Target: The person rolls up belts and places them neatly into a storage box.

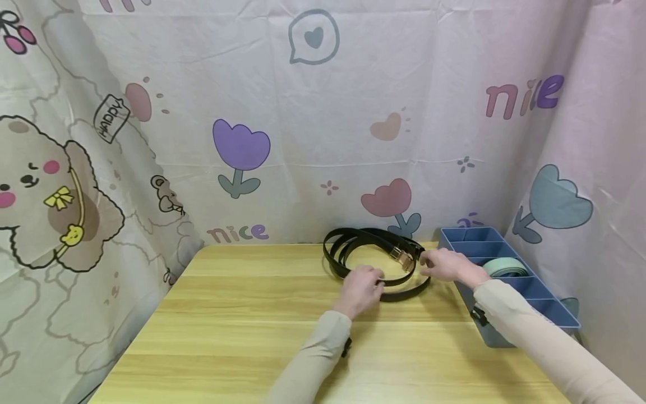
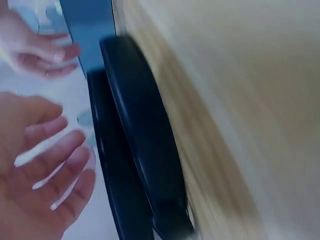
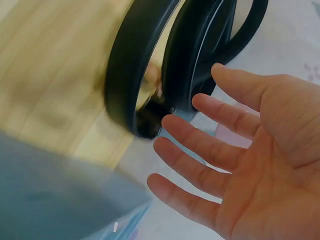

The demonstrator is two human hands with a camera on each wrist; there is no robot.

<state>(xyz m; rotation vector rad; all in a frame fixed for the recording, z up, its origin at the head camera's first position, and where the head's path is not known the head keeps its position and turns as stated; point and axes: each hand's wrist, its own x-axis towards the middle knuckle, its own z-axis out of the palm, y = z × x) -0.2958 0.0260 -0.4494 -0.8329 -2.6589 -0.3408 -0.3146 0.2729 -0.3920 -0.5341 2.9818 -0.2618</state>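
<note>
A coiled black belt [image 1: 337,264] with a gold buckle [image 1: 402,259] lies in several loose loops at the back of the table. My left hand [image 1: 359,290] is at the coil's near side, its relaxed fingers [image 2: 60,170] beside the strap [image 2: 145,120] and holding nothing. Over at the coil's right edge is my right hand [image 1: 446,265]. In the right wrist view, that hand's fingers [image 3: 200,175] are spread and almost straight, right beside the black loops [image 3: 125,70], with nothing gripped.
A blue divided box [image 1: 497,339] stands to the right, partly behind my right forearm. A rolled pale green strap [image 1: 504,266] sits in one of its compartments. Printed curtains [image 1: 303,140] hang behind the wooden table [image 1: 227,314] and along both sides.
</note>
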